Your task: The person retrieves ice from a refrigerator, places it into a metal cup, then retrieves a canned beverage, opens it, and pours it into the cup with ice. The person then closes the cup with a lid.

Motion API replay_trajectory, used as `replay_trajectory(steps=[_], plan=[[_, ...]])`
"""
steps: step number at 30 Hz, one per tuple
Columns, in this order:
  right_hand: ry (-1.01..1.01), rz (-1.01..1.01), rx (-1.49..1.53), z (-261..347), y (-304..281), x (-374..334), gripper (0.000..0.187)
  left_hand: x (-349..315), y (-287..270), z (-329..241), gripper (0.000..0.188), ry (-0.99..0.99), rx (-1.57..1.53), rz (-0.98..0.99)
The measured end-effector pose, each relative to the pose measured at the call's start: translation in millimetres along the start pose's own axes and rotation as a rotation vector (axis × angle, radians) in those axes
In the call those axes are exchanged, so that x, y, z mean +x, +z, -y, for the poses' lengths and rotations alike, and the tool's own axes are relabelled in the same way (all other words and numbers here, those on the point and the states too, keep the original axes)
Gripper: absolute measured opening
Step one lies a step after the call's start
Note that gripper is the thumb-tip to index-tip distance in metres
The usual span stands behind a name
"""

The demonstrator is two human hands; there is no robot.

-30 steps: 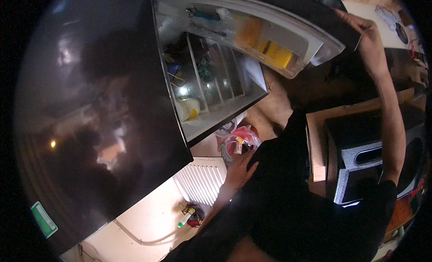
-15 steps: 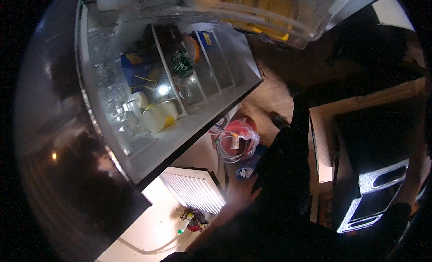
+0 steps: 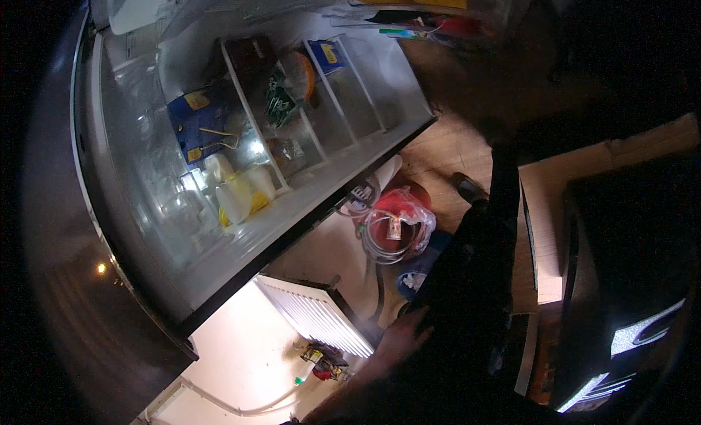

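My left hand [image 3: 406, 335] lies low in the middle, against my dark-clothed leg [image 3: 475, 293]. Its fingers look outstretched and hold nothing, though the light there is dim. My right hand does not show; the lower right is mostly black. Nearest on that side is a large dark box-shaped thing [image 3: 621, 235] with bright silver trim [image 3: 642, 328], next to cardboard [image 3: 591, 156]. At the upper left stands an open white-lined refrigerator [image 3: 292, 198]. Inside are a blue packet [image 3: 197, 125], a white and yellow container [image 3: 237, 200] and a green packet [image 3: 277, 98].
Below the refrigerator are a red bucket-like container [image 3: 398, 213] with clear plastic and coiled hose, and a blue container [image 3: 423, 268]. A white slatted panel [image 3: 321, 312] leans by a small pile of items [image 3: 325, 359]. Clear bins [image 3: 409, 23] hang above a wooden floor [image 3: 460, 147].
The view has shifted, so the silver-trimmed thing sits farther right and lower. A forearm at the right edge has gone from sight. My left hand stays by my leg.
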State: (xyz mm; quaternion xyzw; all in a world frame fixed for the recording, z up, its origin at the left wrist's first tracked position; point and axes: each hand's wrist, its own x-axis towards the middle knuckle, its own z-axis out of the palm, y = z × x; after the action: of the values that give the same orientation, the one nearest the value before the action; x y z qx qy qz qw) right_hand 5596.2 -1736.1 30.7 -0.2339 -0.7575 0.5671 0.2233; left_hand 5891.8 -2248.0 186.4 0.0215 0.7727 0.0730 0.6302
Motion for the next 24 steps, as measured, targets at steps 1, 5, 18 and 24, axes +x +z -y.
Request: replay_trajectory(steps=[1, 5, 18, 24], plan=[[0.003, 0.01, 0.01, 1.0, 2.0, -3.6, 0.036, -2.1, 6.6, 4.1, 0.059, 0.022, 0.002, -0.023], [0.008, 0.06, 0.035, 14.6, 9.4, -17.8, 0.035, 4.3, 26.5, 16.3, 0.058, 0.1, -0.055, -0.088], [-0.028, 0.354, 0.162, 62.0, 79.1, -60.8, 0.032, 19.3, 54.5, 20.5, 0.056, 0.101, -0.188, -0.096], [-0.052, 0.475, 0.214, 81.6, 112.5, -77.7, 0.03, 40.0, 85.7, 5.2, 0.054, 0.104, -0.322, -0.067]])
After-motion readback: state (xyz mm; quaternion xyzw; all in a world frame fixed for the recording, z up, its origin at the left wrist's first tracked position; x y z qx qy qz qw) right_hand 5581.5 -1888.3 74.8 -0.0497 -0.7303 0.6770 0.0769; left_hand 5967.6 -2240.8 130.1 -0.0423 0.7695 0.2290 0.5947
